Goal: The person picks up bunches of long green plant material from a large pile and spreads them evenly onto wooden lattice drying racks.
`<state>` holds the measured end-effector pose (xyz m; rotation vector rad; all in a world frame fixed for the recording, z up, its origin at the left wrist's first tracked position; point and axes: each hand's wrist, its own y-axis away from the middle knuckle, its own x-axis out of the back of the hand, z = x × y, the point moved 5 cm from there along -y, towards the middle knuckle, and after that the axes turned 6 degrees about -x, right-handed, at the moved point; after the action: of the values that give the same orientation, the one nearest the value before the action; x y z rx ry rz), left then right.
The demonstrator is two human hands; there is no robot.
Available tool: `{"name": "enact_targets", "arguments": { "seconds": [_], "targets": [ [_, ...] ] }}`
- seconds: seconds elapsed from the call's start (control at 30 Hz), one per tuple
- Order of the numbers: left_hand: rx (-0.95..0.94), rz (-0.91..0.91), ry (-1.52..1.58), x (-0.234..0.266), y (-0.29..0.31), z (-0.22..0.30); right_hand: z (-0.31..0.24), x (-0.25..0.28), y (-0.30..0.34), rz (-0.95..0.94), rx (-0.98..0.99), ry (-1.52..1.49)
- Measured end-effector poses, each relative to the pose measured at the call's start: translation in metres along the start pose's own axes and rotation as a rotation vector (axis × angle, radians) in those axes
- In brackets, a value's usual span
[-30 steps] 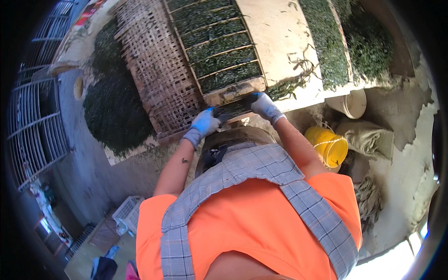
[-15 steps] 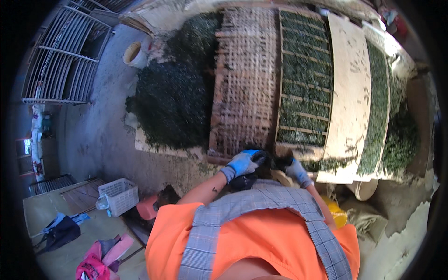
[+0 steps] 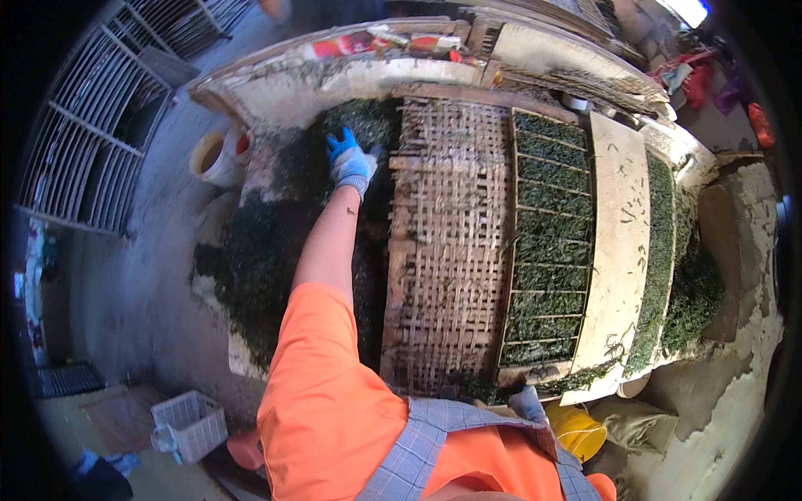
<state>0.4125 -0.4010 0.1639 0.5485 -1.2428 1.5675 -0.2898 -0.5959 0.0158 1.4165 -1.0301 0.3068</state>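
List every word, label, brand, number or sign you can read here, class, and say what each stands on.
No text can be read.
Red strip toward the top: too blurred to tell if it carries print.
Pale board: dark marks, no legible letters.
Yellow bucket: no lettering visible.

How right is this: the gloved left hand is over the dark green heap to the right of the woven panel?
Only the side is wrong: the dark green heap under the gloved left hand lies to the left of the woven panel, as the head view shows.
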Motion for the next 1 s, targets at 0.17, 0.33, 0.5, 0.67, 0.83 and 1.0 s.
{"name": "enact_targets", "arguments": {
  "seconds": [0.17, 0.33, 0.5, 0.67, 0.83, 1.0],
  "targets": [
    [0.290, -0.019, 1.657, -0.032, -0.089, -0.024, -0.012, 0.031, 0.007, -0.057, -0.344, -0.511],
    [0.261, -0.573, 1.083, -0.010, -0.090, -0.078, -0.013, 0.027, 0.017, -0.071, -0.587, -0.721],
    [0.148, -0.336, 0.622, -0.029, -0.020, -0.036, -0.021, 0.033, 0.023, -0.033, -0.517, -0.608],
    [0.142, 0.109, 1.142, -0.054, -0.051, -0.079, 0.014, -0.005, 0.007, 0.061, -0.428, -0.649],
    [0.389, -0.254, 1.772, 0.016, -0.093, -0.093, 0.003, 0.009, -0.009, -0.105, -0.296, -0.231],
    [-0.059, -0.530, 1.822, 0.158, -0.120, -0.023, -0.019, 0.059, 0.010, 0.041, -0.439, -0.418]
  ]
}}
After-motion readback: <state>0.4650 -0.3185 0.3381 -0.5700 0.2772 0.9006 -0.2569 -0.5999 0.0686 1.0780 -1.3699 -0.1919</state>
